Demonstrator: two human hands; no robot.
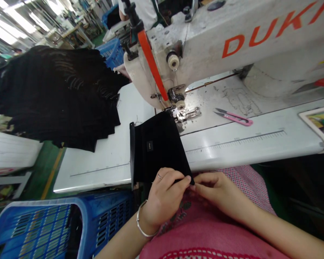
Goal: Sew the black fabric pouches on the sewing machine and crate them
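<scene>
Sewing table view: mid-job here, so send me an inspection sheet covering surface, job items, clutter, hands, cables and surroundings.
Surface: white table, printed ruler marks along its near edge.
Job's things: black fabric with a small label, its far corner at the needle area of the sewing machine.
Clutter: pink snips right of the needle area; black fabric pile at left.
Hands: left hand fingers pinch the fabric's near corner; right hand fingers meet there, grip unclear.
Cables: nothing seen.
Surroundings: blue basket at lower left; another person beyond the machine.
</scene>
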